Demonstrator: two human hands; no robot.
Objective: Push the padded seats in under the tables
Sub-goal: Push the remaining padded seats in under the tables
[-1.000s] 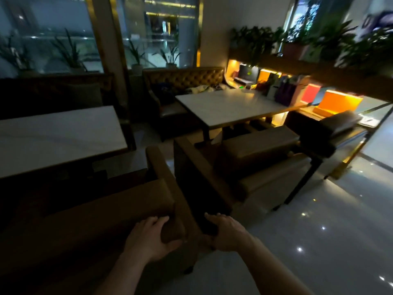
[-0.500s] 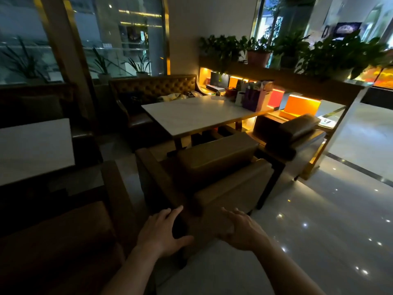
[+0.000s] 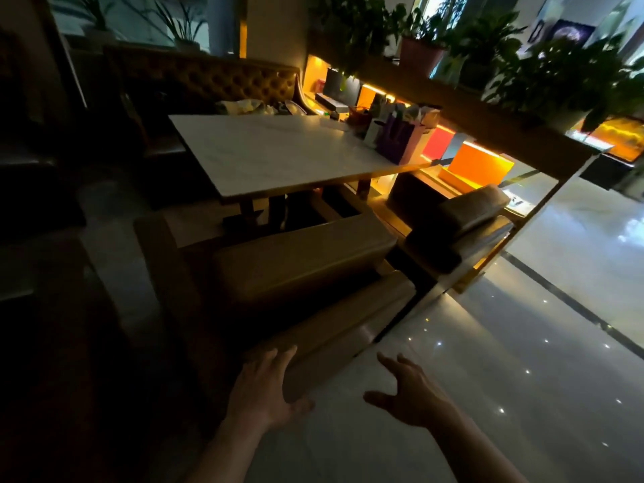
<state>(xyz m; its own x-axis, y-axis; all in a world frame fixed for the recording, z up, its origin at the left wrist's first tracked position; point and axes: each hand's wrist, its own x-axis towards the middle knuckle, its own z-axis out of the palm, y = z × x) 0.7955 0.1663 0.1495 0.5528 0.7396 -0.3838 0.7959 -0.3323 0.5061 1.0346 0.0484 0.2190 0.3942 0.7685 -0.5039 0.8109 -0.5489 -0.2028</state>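
Note:
A brown padded armchair [image 3: 299, 270] stands in front of me with its back toward me, facing a white marble-topped table [image 3: 278, 151]. My left hand [image 3: 263, 392] is spread open at the near lower corner of the chair's back, fingers at or just over its edge. My right hand [image 3: 409, 395] hovers open over the floor to the right of that corner, touching nothing. A second padded chair [image 3: 460, 224] sits to the right at the same table.
A tufted sofa [image 3: 209, 78] lines the far side of the table. Paper bags [image 3: 400, 137] stand on the table's far right end. A lit shelf unit with potted plants [image 3: 543, 68] runs along the right. Glossy floor [image 3: 522, 360] stretches to the right. Dark furniture fills the left.
The view has swung right from the dark left-hand seat to the armchair at the marble table. Both hands left the first seat and moved forward, fingers spread, toward this chair's back.

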